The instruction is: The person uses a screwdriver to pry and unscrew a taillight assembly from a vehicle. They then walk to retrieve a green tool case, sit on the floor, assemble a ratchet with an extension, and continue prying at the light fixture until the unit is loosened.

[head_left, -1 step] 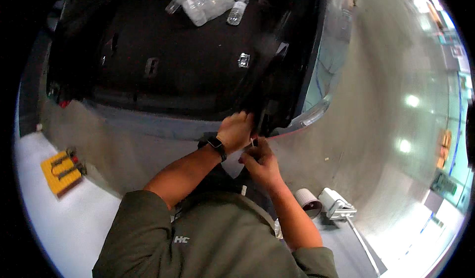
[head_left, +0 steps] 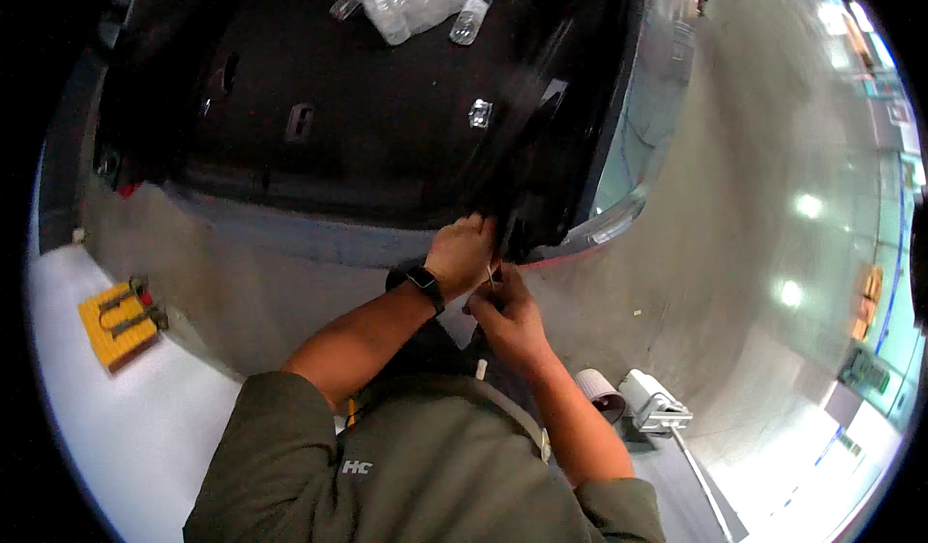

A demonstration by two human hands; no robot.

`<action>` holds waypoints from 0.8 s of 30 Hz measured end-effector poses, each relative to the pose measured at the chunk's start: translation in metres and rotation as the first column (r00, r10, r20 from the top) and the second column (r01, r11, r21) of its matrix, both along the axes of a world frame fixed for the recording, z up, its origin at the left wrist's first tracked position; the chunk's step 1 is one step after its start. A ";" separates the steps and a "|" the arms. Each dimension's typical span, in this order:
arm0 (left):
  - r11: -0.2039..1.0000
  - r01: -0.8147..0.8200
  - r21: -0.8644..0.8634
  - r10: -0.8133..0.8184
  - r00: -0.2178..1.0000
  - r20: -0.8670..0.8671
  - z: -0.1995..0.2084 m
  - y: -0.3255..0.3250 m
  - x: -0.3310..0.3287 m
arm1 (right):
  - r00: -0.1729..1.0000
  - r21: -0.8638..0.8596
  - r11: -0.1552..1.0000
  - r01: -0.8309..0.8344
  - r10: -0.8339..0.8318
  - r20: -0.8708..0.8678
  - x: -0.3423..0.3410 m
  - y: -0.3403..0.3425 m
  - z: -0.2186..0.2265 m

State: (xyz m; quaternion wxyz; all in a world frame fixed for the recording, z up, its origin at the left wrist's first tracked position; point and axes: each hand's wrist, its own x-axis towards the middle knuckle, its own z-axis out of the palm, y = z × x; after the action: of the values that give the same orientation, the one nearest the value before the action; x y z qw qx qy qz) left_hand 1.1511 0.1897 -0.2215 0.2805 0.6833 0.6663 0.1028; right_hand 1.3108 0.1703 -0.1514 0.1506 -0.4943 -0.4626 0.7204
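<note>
The dark cargo area of a car (head_left: 367, 147) lies in front of me, its rear bumper (head_left: 319, 243) nearest. At the bumper's right part, my left hand (head_left: 461, 255), a black watch (head_left: 421, 278) on its wrist, is closed with fingers curled against the dark trim (head_left: 522, 229). What those fingers hold is hidden. Just below and right of it, my right hand (head_left: 510, 321) pinches a thin pale stick-like piece (head_left: 491, 275) whose exact kind is too small to tell. Its tip points up toward the left hand. Both hands almost touch.
A pack of water bottles (head_left: 411, 0) and one loose bottle (head_left: 473, 12) lie deep in the cargo area. Left on a white surface sits a yellow tool tray (head_left: 114, 323). At lower right stand a ribbed bin (head_left: 599, 391) and a white device with a pole (head_left: 655, 400).
</note>
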 end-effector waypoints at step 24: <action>0.984 -0.168 0.062 0.165 0.985 0.055 0.028 -0.019 0.035 | 0.937 0.206 0.914 -0.350 0.341 0.076 0.029 0.012 0.009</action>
State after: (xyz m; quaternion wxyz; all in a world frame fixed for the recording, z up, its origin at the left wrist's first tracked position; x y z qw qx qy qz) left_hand 1.1862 0.1708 -0.1939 0.2644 0.6314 0.7100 0.1651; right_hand 1.3394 0.1828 -0.1421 0.0648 -0.3992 -0.6209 0.6715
